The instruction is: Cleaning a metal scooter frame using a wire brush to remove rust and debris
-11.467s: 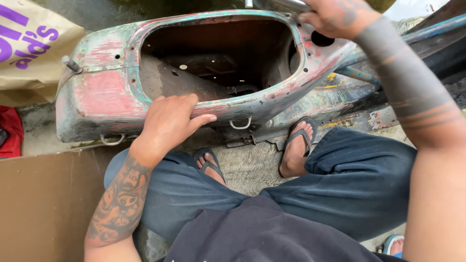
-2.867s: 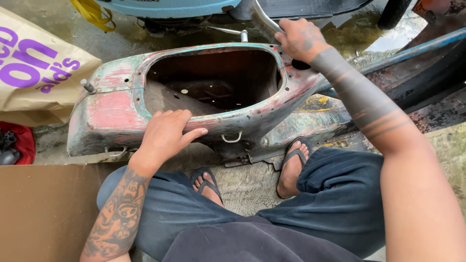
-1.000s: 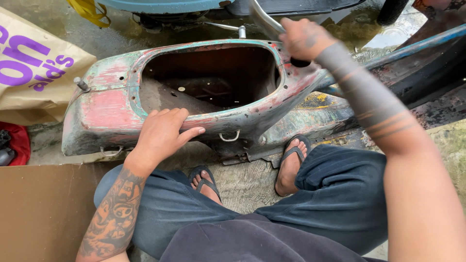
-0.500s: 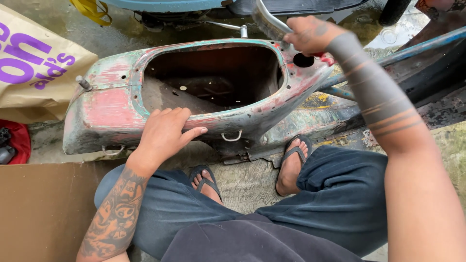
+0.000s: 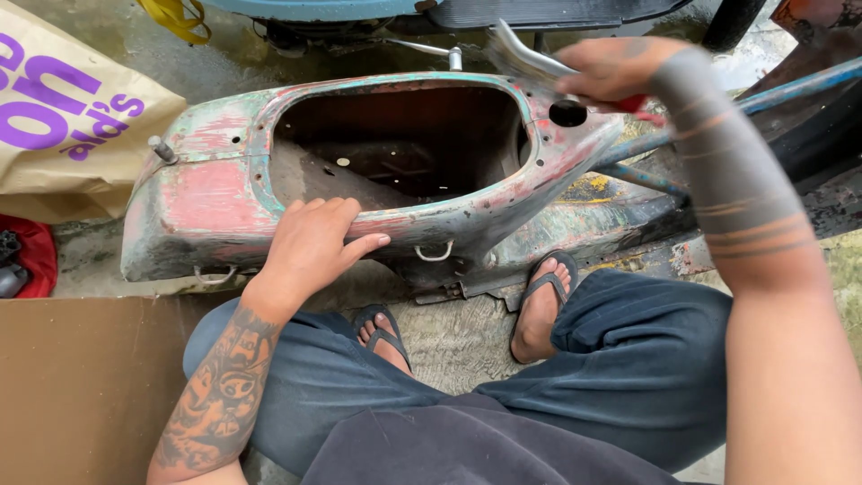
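While we sit low on the wet concrete floor (image 5: 449, 332), the old scooter body shell (image 5: 215, 193) lies across our view in front of our knees, its paint worn to patches of red, teal and bare grey, its big oval opening facing up. Beyond it stands a blue scooter (image 5: 359, 9), only its lower edge in view. At the lower left lies a flat sheet of brown cardboard (image 5: 81, 386), and above that a tan paper bag (image 5: 72, 126) with purple lettering leans near the shell's rear end; a red thing (image 5: 36, 256) shows at the left edge between them.

Our left hand (image 5: 310, 251) rests palm down on the near rim of the shell, fingers together and curled over the edge into the opening, thumb spread along the outer side. Our right hand (image 5: 615, 72) is at the shell's far right end, just above a round hole (image 5: 567, 113), its fingers clamped on a metal scraper (image 5: 525, 61) with a red handle, the pale blade pointing up and to the left. Our feet in dark sandals (image 5: 548, 283) sit just below the shell.
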